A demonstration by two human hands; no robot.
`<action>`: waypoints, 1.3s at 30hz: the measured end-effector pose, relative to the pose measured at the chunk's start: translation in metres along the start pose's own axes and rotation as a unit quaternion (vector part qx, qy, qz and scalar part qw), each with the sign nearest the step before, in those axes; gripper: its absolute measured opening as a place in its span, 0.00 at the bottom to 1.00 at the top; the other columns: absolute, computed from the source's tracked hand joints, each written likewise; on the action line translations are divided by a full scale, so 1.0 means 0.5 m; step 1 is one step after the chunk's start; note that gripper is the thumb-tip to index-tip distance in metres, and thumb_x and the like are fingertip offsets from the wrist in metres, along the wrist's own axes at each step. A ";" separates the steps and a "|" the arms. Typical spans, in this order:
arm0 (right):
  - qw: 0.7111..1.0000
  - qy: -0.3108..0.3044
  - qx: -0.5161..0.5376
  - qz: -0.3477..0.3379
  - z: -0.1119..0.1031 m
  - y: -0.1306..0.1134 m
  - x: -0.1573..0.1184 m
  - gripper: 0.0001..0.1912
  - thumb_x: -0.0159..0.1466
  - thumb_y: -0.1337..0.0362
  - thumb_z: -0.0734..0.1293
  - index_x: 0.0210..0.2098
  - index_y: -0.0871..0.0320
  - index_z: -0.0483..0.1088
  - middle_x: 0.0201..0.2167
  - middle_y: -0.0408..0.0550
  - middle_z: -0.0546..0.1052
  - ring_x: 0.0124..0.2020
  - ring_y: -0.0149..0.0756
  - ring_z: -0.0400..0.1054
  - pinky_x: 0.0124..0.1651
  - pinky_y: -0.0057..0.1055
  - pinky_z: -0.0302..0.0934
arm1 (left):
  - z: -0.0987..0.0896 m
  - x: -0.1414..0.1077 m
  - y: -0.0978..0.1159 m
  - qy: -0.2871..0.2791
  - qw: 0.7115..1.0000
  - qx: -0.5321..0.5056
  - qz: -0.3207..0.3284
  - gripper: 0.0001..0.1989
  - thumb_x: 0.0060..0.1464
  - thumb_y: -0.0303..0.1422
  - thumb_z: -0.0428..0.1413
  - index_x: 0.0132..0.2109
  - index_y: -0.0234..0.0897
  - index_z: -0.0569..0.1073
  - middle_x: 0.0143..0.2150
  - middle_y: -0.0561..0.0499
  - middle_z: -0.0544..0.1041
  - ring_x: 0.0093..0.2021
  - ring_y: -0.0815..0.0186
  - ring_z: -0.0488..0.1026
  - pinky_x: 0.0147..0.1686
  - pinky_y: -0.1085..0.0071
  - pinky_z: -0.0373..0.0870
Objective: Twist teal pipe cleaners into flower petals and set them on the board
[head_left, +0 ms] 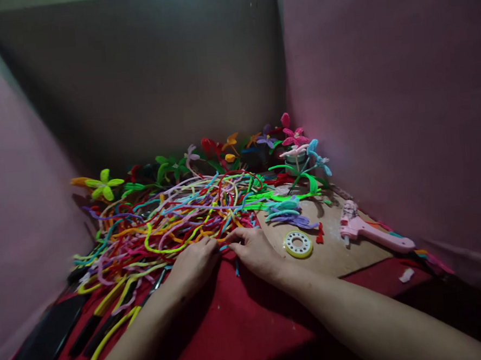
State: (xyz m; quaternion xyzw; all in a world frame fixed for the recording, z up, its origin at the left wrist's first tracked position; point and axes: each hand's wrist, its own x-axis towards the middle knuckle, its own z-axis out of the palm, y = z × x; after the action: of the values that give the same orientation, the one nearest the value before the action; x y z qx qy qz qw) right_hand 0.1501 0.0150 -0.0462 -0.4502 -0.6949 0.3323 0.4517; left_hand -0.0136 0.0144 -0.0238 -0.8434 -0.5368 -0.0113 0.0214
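Observation:
My left hand [196, 261] and my right hand [255, 252] meet at the front edge of a heap of coloured pipe cleaners [177, 205]. Fingers of both hands are pinched together around a short light blue pipe cleaner [224, 248], which shows in the small gap between them. Another bit of blue stem [236, 268] hangs below my right fingers; whether it belongs to the same piece I cannot tell. Orange strands pass just behind the fingertips. To the right of my right hand lies a yellow and white tape roll [297, 244].
A pink glue gun [374, 236] rests on a brown board [331, 264] at the right. Pipe cleaner flowers [104, 184] stand along the back, some by a small jar [295, 161]. Black-handled tools [96, 324] lie at the left on the red cloth [229, 333]. Pink walls flank both sides.

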 end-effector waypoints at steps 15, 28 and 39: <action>0.991 0.004 -0.130 0.023 -0.018 0.021 0.009 0.14 0.52 0.74 0.60 0.31 0.56 0.75 0.28 0.45 0.78 0.31 0.33 0.70 0.35 0.26 0.60 | -0.017 -0.006 0.009 0.013 0.989 0.149 -0.007 0.13 0.55 0.23 0.41 0.39 0.32 0.69 0.36 0.42 0.74 0.37 0.58 0.71 0.40 0.62 0.64; 0.964 -0.019 -0.234 -0.121 0.002 -0.044 -0.022 0.11 0.56 0.74 0.59 0.29 0.59 0.72 0.31 0.49 0.73 0.39 0.37 0.61 0.45 0.32 0.54 | -0.058 -0.037 0.029 0.052 0.989 0.139 -0.013 0.10 0.54 0.26 0.45 0.38 0.34 0.70 0.37 0.44 0.74 0.38 0.59 0.70 0.40 0.63 0.62; 0.943 -0.055 -0.267 -0.190 0.061 -0.027 -0.008 0.09 0.58 0.71 0.59 0.29 0.60 0.71 0.31 0.49 0.72 0.35 0.35 0.62 0.37 0.29 0.54 | -0.152 -0.005 -0.093 0.036 0.983 0.115 -0.140 0.14 0.55 0.35 0.42 0.37 0.39 0.72 0.32 0.47 0.76 0.32 0.63 0.73 0.27 0.72 0.61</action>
State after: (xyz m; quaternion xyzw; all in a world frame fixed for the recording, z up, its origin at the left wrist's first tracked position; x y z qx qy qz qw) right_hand 0.1183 0.0046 -0.0470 -0.3947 -0.8547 0.0665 0.3306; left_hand -0.0565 0.0281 0.0531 -0.7508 -0.6463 0.0178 0.1357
